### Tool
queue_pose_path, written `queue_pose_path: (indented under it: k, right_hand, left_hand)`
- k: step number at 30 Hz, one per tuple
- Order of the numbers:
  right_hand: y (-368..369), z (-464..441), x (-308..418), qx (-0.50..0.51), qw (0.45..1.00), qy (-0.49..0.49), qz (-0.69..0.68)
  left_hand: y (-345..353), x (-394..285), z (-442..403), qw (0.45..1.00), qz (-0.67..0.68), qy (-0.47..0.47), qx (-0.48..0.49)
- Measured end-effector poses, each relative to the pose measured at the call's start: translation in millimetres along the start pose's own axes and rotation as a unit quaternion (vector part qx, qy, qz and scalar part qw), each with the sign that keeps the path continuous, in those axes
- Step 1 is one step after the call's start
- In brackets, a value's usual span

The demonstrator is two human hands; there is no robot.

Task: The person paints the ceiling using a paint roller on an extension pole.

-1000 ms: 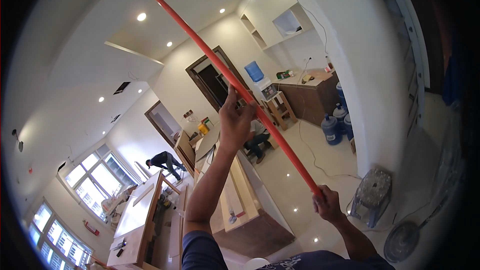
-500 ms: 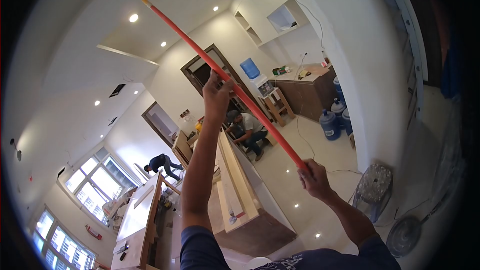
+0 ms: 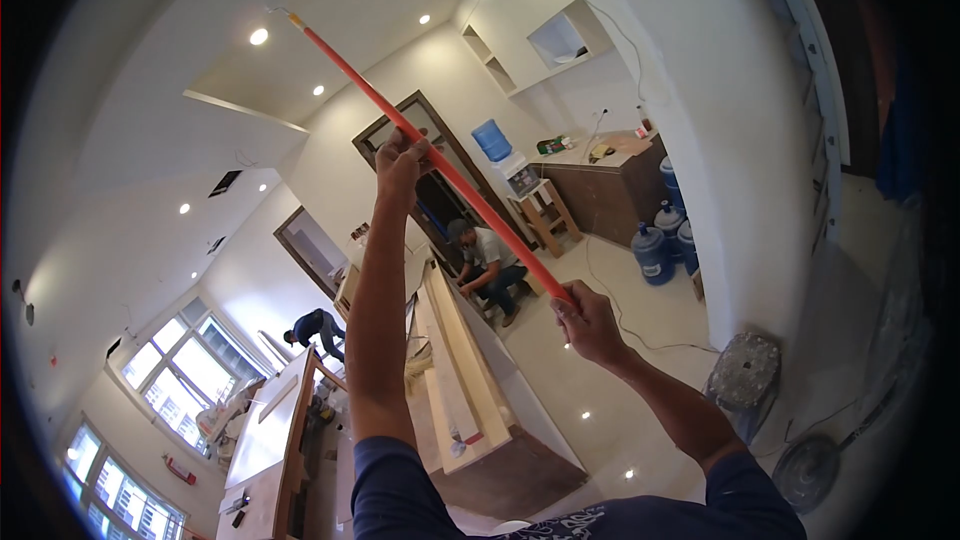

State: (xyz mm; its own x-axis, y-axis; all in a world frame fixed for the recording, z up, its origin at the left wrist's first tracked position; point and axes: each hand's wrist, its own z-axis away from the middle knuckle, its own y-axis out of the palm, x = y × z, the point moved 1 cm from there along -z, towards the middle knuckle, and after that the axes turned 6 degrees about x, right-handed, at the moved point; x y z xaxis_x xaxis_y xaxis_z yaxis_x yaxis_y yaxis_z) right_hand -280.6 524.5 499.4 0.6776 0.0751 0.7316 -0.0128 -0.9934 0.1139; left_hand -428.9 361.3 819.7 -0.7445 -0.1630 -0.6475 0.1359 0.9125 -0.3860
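Note:
A long red extension pole slants from lower right to upper left, towards the white ceiling. Its far end has a yellow collar and a thin wire-like piece; what that carries is too pale to make out. My left hand is closed around the pole partway up, with the arm stretched high. Lower down, my right hand grips the pole near its bottom end. Whether the far end touches the ceiling I cannot tell.
A long wooden cabinet carcass lies just ahead. One person crouches behind it; another bends near a workbench. A water dispenser, several blue bottles, a splattered stool and a floor cable stand to the right.
Both hands and the pole have shifted left in view, and the right hand has come up. The pole's far end sits slightly lower in the picture. Both hands keep their hold.

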Motion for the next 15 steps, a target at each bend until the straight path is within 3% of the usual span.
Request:
queue_pose_path:
  k: [9,15]
  right_hand:
    - [-5,14,16,-0.001,1.000,0.019,-0.002]
    - [-23,74,15,-0.006,0.999,0.041,-0.015]
  left_hand:
    - [8,-14,10,1.000,0.021,0.011,0.007]
    - [46,-40,71,0.999,-0.024,0.039,0.007]
